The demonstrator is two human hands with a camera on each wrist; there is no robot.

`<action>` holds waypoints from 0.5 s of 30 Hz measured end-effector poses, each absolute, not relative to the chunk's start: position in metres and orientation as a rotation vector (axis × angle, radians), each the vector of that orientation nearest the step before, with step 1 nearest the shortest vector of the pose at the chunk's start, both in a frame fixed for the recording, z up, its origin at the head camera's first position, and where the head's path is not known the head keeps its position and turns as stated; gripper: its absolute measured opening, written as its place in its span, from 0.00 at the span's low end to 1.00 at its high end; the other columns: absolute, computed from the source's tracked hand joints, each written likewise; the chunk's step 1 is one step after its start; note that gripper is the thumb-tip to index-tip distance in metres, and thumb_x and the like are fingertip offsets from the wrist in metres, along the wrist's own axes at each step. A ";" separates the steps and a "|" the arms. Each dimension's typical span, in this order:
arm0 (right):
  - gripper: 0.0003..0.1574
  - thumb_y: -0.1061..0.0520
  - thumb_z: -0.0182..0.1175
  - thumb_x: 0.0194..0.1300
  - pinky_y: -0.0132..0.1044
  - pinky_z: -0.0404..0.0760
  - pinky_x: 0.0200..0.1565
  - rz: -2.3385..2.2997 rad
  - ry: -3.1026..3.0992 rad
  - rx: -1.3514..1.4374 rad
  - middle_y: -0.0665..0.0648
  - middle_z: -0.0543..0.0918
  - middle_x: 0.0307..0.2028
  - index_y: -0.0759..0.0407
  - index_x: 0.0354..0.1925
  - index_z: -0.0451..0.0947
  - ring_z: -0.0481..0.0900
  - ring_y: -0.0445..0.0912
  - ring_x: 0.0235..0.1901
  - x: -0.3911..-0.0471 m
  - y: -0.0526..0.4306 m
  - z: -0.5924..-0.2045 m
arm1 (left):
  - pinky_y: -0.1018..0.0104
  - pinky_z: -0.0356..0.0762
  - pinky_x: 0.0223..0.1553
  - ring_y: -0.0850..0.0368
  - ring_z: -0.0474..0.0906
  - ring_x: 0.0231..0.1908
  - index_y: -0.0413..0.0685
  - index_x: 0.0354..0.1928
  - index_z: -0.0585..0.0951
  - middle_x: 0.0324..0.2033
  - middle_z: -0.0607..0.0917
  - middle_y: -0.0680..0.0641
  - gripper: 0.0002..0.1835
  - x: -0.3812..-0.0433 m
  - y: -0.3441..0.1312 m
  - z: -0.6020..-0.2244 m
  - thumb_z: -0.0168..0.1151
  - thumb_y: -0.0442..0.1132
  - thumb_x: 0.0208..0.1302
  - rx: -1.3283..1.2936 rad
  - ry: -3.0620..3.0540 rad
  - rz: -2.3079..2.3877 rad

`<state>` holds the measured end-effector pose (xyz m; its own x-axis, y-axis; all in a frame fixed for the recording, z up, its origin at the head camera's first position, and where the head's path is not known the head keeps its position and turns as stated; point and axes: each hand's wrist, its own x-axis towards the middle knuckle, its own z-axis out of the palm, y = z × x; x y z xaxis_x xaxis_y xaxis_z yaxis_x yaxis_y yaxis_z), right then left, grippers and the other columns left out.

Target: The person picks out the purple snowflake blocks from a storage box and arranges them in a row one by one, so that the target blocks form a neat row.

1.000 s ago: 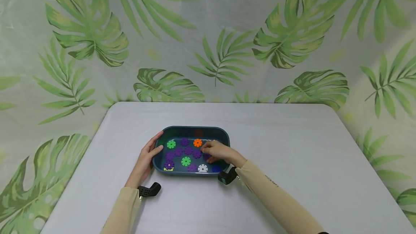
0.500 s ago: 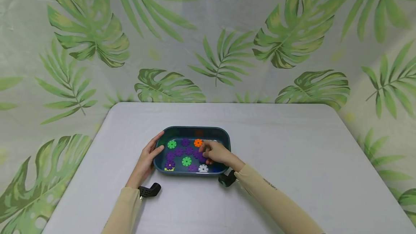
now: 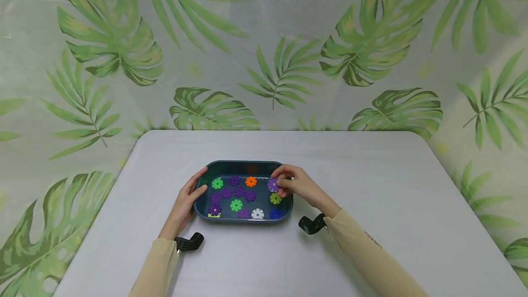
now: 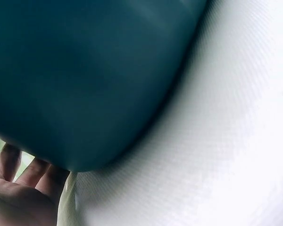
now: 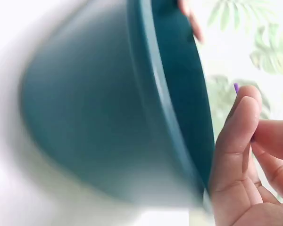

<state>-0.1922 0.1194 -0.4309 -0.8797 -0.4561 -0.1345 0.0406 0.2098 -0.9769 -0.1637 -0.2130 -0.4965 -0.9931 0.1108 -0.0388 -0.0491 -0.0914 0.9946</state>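
Note:
A dark teal plastic tray [image 3: 231, 220] stands on the table, with several notched plastic discs lying in it. My left hand [image 3: 183, 204] grips its left end, thumb at the rim and fingers along the outer wall. In the left wrist view, fingers [image 4: 30, 176] show beside the tray's outer wall. My right hand [image 3: 300, 184] pinches a purple notched disc [image 3: 272, 184] above the tray's right end. Only a sliver of that disc shows past the fingertips in the right wrist view. Below it lies a yellow-green disc [image 3: 275, 198].
Inside the tray are purple discs [image 3: 226, 192], two green discs [image 3: 236, 205], an orange disc [image 3: 250, 181], a white disc [image 3: 257, 213] and a blue disc [image 3: 275, 214]. The white table [image 3: 363, 173] ends at a leaf-patterned cloth backdrop [image 3: 280, 58].
My right hand has picked up a purple disc and moved to the right and up with it, uncovering the yellow-green disc. The left hand and tray have stayed in place.

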 end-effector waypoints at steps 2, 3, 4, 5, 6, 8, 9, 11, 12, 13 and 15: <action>0.13 0.67 0.52 0.68 0.38 0.82 0.33 -1.753 2.108 -0.358 0.60 0.76 0.33 0.72 0.49 0.72 0.78 0.45 0.26 -0.195 0.134 -0.432 | 0.54 0.43 0.69 0.57 0.46 0.71 0.49 0.72 0.61 0.72 0.56 0.51 0.28 -0.164 -0.213 -0.496 0.50 0.33 0.72 0.069 2.047 2.236; 0.13 0.68 0.51 0.68 0.38 0.82 0.32 -1.770 2.120 -0.339 0.60 0.76 0.33 0.73 0.50 0.71 0.78 0.45 0.25 -0.197 0.142 -0.434 | 0.53 0.43 0.69 0.57 0.46 0.71 0.49 0.72 0.61 0.72 0.56 0.51 0.28 -0.164 -0.213 -0.496 0.51 0.34 0.72 0.069 2.049 2.232; 0.14 0.68 0.51 0.67 0.37 0.82 0.32 -1.785 2.131 -0.315 0.60 0.76 0.32 0.73 0.50 0.71 0.78 0.45 0.25 -0.198 0.150 -0.435 | 0.53 0.43 0.69 0.57 0.46 0.71 0.49 0.72 0.61 0.72 0.55 0.51 0.28 -0.164 -0.214 -0.496 0.51 0.34 0.72 0.068 2.052 2.229; 0.14 0.68 0.51 0.67 0.37 0.81 0.32 -1.795 2.144 -0.288 0.59 0.77 0.31 0.74 0.49 0.71 0.78 0.45 0.25 -0.199 0.157 -0.437 | 0.53 0.43 0.69 0.57 0.46 0.71 0.50 0.72 0.61 0.72 0.56 0.51 0.28 -0.164 -0.214 -0.496 0.51 0.34 0.72 0.067 2.055 2.225; 0.14 0.68 0.51 0.66 0.37 0.81 0.32 -1.802 2.155 -0.263 0.59 0.77 0.30 0.74 0.49 0.71 0.77 0.44 0.25 -0.200 0.164 -0.440 | 0.53 0.43 0.69 0.57 0.46 0.71 0.50 0.72 0.61 0.72 0.56 0.51 0.28 -0.164 -0.214 -0.495 0.51 0.34 0.72 0.066 2.058 2.222; 0.14 0.68 0.51 0.67 0.36 0.81 0.32 -1.802 2.181 -0.207 0.58 0.78 0.29 0.75 0.49 0.70 0.76 0.43 0.24 -0.202 0.177 -0.446 | 0.53 0.44 0.69 0.56 0.45 0.71 0.50 0.72 0.61 0.72 0.56 0.51 0.28 -0.164 -0.214 -0.495 0.52 0.34 0.72 0.062 2.063 2.216; 0.14 0.68 0.51 0.67 0.36 0.81 0.33 -1.796 2.191 -0.179 0.58 0.78 0.29 0.75 0.49 0.70 0.76 0.42 0.24 -0.203 0.182 -0.449 | 0.53 0.43 0.69 0.56 0.45 0.71 0.51 0.72 0.61 0.72 0.55 0.51 0.28 -0.164 -0.214 -0.496 0.52 0.35 0.72 0.059 2.066 2.213; 0.15 0.68 0.50 0.67 0.34 0.81 0.33 -1.789 2.193 -0.125 0.58 0.79 0.30 0.76 0.50 0.69 0.76 0.42 0.24 -0.205 0.190 -0.456 | 0.52 0.43 0.69 0.56 0.45 0.71 0.52 0.72 0.62 0.72 0.56 0.51 0.28 -0.165 -0.214 -0.496 0.52 0.35 0.72 0.052 2.074 2.207; 0.15 0.68 0.50 0.67 0.34 0.81 0.33 -1.784 2.190 -0.111 0.58 0.79 0.31 0.76 0.50 0.69 0.76 0.42 0.24 -0.205 0.193 -0.459 | 0.52 0.43 0.69 0.56 0.45 0.71 0.52 0.72 0.62 0.72 0.56 0.51 0.28 -0.165 -0.214 -0.496 0.52 0.35 0.72 0.049 2.076 2.206; 0.15 0.68 0.50 0.67 0.33 0.81 0.32 -1.778 2.186 -0.095 0.59 0.79 0.31 0.77 0.50 0.69 0.76 0.41 0.24 -0.206 0.195 -0.462 | 0.51 0.44 0.69 0.56 0.45 0.71 0.52 0.72 0.62 0.72 0.56 0.51 0.28 -0.165 -0.214 -0.497 0.52 0.35 0.72 0.044 2.078 2.205; 0.16 0.69 0.49 0.66 0.32 0.81 0.31 -1.767 2.178 -0.075 0.59 0.78 0.31 0.77 0.50 0.68 0.76 0.41 0.23 -0.206 0.198 -0.467 | 0.51 0.43 0.69 0.56 0.45 0.71 0.53 0.72 0.62 0.72 0.56 0.51 0.28 -0.165 -0.213 -0.497 0.52 0.35 0.72 0.040 2.082 2.200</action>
<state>-0.2064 0.1981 -0.4672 -0.9426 -0.2480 -0.2236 0.1678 0.2273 -0.9593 -0.1646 -0.2133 -0.4973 -0.9933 0.0999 -0.0583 -0.0637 -0.0518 0.9966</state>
